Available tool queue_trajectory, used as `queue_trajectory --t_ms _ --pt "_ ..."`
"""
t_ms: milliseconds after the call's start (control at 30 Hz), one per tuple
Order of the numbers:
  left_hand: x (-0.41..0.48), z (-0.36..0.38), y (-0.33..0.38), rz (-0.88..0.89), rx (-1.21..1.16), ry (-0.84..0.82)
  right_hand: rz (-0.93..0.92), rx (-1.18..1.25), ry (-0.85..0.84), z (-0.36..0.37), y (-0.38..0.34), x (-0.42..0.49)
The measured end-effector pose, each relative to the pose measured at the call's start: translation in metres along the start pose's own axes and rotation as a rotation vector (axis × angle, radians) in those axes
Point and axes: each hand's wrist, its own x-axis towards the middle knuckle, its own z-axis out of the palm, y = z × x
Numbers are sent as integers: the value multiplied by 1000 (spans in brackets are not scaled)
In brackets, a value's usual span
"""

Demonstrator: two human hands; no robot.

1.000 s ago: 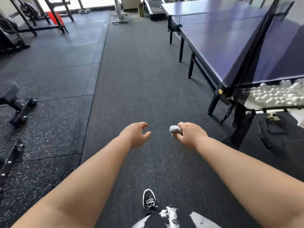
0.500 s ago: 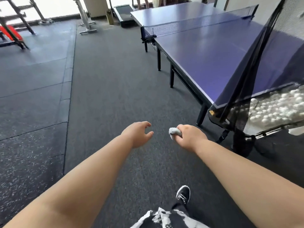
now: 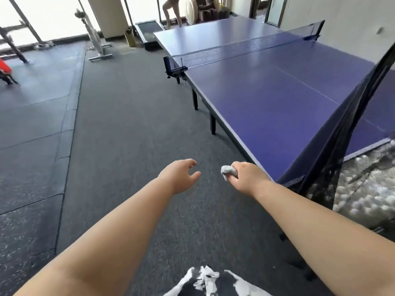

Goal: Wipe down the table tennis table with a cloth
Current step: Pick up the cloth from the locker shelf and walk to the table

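A blue table tennis table (image 3: 267, 97) fills the upper right, its net (image 3: 241, 49) stretched across the middle. My right hand (image 3: 248, 177) is closed around a small bunched grey cloth (image 3: 228, 170), held in the air just left of the table's near corner, not touching it. My left hand (image 3: 178, 175) hovers beside it over the floor with fingers loosely curled and holds nothing.
A black mesh catch net (image 3: 346, 150) full of white balls (image 3: 363, 189) stands at the table's near right end. Dark rubber gym floor (image 3: 119, 129) runs along the table's left side. Gym equipment (image 3: 96, 45) and a person's legs (image 3: 172, 11) are at the far end.
The view has swung up and right, bringing the whole table and net into sight and closer. Both hands keep their pose, the cloth still gripped in my right hand.
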Motion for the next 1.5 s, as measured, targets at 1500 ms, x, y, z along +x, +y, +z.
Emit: queue_trajectory --t_ms 1500 --pt "562 26 295 757 287 -433 1009 229 325 -100 324 206"
